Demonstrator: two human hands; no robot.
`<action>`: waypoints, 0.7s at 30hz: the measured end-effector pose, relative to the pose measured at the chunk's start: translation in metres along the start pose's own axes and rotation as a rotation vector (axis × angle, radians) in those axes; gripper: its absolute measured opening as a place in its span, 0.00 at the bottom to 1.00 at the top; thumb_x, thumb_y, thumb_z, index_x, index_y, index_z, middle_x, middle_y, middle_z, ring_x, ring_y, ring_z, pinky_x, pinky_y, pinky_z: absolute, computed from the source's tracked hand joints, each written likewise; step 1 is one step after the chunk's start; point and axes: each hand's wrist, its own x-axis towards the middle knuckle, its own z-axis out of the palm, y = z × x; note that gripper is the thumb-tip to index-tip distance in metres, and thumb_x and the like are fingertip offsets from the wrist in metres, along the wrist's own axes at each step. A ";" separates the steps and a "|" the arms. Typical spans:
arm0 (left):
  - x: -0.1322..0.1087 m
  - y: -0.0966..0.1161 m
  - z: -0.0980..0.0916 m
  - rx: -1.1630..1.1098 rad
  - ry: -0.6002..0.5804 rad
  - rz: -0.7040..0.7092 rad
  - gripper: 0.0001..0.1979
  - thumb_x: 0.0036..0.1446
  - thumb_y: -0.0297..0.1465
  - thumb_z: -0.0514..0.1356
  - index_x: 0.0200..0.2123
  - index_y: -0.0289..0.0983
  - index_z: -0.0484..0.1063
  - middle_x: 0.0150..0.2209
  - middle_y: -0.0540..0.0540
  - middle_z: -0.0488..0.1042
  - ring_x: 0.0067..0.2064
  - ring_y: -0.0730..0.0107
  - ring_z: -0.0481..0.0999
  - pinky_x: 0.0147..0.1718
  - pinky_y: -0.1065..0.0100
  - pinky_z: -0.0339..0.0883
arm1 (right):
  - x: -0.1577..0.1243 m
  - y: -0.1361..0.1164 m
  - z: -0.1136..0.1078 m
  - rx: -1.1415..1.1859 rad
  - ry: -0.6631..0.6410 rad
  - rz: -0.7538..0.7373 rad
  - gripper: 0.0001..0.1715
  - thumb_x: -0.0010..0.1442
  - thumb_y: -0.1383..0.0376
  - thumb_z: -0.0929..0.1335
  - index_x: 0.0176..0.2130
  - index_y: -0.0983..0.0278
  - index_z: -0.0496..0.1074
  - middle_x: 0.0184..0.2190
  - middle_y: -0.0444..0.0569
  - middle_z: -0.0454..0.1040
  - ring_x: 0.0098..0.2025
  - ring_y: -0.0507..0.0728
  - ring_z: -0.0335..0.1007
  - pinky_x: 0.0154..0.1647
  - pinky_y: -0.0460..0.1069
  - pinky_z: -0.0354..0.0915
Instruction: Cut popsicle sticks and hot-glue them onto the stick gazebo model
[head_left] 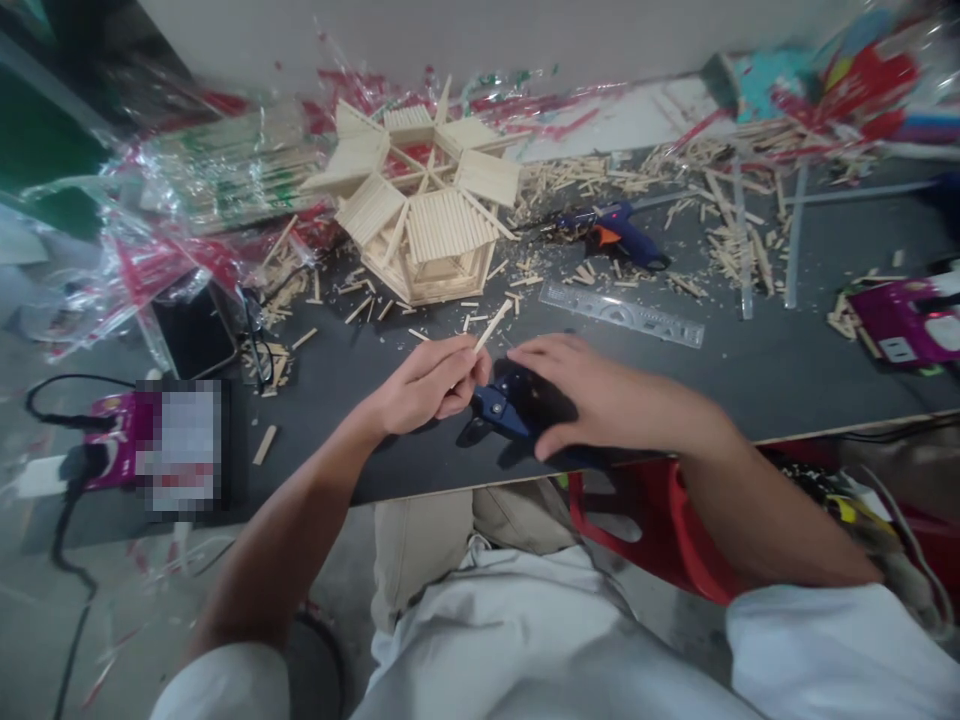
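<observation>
Two bare hands meet over a dark table [330,450]. The left hand [439,385] has its thumb and fingers closed on one thin wooden stick [495,325], which points up and away to the right, just in front of one wooden model [450,225] with panels flaring around an open middle. The right hand [581,395] has its fingers and thumb spread apart above one pair of dark blue pliers [499,405], near the left hand's fingertips; whether it touches the handles, I cannot tell.

Beyond the hands lie one clear ruler [622,315], one blue glue gun [634,240] with an orange trigger, and, farther right, two clear rods [795,240] side by side. Wood scraps [735,240], too many to count, litter the table. Two purple boxes [911,320] with cables sit at opposite ends, one left, one right. At left are one phone [195,335] and one device with a blurred-out screen [184,450].
</observation>
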 end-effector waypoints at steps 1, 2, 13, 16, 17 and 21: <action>0.000 0.000 0.000 -0.001 -0.004 0.001 0.17 0.73 0.41 0.49 0.35 0.38 0.66 0.15 0.57 0.60 0.18 0.77 0.57 0.21 0.70 0.54 | -0.007 -0.002 0.006 -0.059 -0.019 -0.019 0.60 0.50 0.46 0.80 0.70 0.68 0.61 0.68 0.67 0.63 0.71 0.74 0.57 0.69 0.69 0.60; 0.000 0.000 0.000 -0.003 -0.007 0.004 0.17 0.73 0.41 0.49 0.35 0.38 0.66 0.15 0.56 0.60 0.18 0.77 0.57 0.21 0.70 0.53 | -0.012 -0.005 0.011 -0.116 -0.019 -0.030 0.63 0.50 0.46 0.80 0.72 0.68 0.57 0.69 0.67 0.60 0.72 0.75 0.54 0.71 0.70 0.58; -0.001 0.000 0.002 -0.104 0.005 0.082 0.18 0.72 0.46 0.53 0.36 0.38 0.67 0.16 0.57 0.58 0.17 0.78 0.56 0.19 0.70 0.54 | -0.025 -0.024 0.030 -0.525 0.134 -0.043 0.32 0.67 0.64 0.63 0.63 0.82 0.66 0.55 0.72 0.72 0.55 0.74 0.69 0.56 0.66 0.69; -0.002 0.003 0.001 -0.119 0.013 0.074 0.20 0.71 0.48 0.54 0.39 0.37 0.69 0.16 0.58 0.58 0.16 0.78 0.55 0.18 0.70 0.54 | -0.034 -0.024 0.019 -0.434 0.129 0.076 0.31 0.69 0.61 0.62 0.65 0.76 0.64 0.56 0.68 0.73 0.53 0.72 0.72 0.54 0.65 0.70; -0.002 0.004 0.001 -0.116 0.012 0.069 0.20 0.70 0.49 0.55 0.40 0.37 0.70 0.16 0.58 0.58 0.16 0.78 0.56 0.18 0.70 0.54 | -0.038 -0.024 0.014 -0.377 0.129 0.126 0.31 0.70 0.60 0.62 0.65 0.73 0.64 0.57 0.66 0.73 0.54 0.71 0.72 0.54 0.64 0.71; -0.002 0.009 0.002 -0.102 -0.002 0.052 0.21 0.70 0.49 0.55 0.40 0.36 0.70 0.16 0.57 0.59 0.16 0.79 0.56 0.17 0.71 0.54 | -0.047 -0.022 -0.009 -0.122 0.148 0.245 0.26 0.72 0.57 0.60 0.64 0.64 0.66 0.55 0.59 0.76 0.51 0.66 0.76 0.51 0.59 0.72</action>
